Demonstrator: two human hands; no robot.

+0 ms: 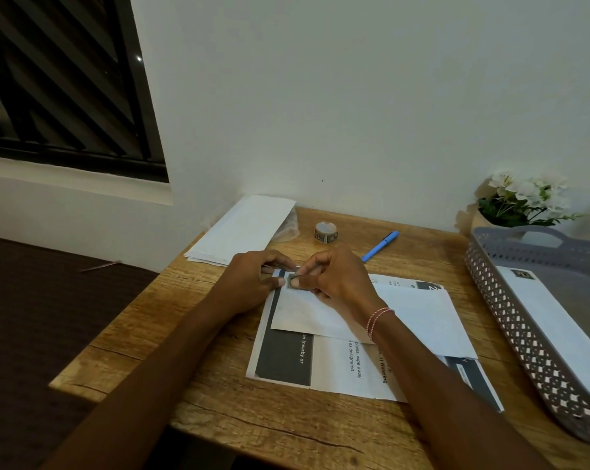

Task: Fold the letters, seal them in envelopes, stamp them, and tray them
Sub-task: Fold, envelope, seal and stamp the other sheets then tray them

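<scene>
On the wooden desk (219, 401) by a white wall (354, 96), both hands (252, 283) (337, 283) pinch a stamp (290, 279).

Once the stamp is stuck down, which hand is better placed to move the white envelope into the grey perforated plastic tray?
Probably right. The right hand, pinching the stamp, lies over the white envelope, and the grey perforated plastic tray is on that side; the left hand must cross.

Blue pen (380, 246), potted white flowers (524, 195)
</scene>
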